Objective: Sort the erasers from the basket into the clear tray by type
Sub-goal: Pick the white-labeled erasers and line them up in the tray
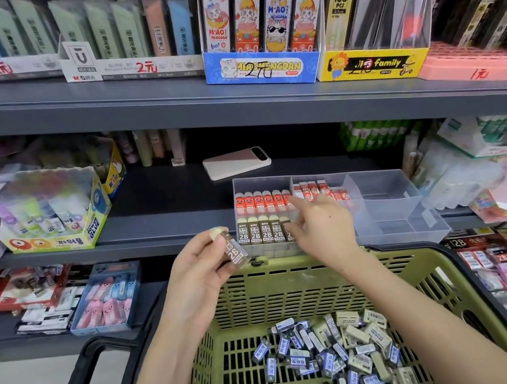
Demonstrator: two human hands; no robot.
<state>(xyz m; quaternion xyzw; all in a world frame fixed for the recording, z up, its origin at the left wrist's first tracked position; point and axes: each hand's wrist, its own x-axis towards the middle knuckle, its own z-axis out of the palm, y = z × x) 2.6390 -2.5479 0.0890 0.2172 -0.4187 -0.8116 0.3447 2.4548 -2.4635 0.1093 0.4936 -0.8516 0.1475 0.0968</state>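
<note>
The green basket (296, 286) is seen holding a heap of erasers (335, 356); the clear tray (382, 203) above is reached by the right hand (323, 230) — fingers loose, nothing held. A brown 2B eraser (233, 249) is pinched in the left hand (198, 269) — forced in, the packed brown row (264, 234) could be toppled.

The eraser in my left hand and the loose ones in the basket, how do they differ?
The held eraser has a brown 2B sleeve; the basket erasers show mostly blue sleeves. The held eraser is pinched in the left hand; the basket erasers lie jumbled. Both have pale bodies.
</note>
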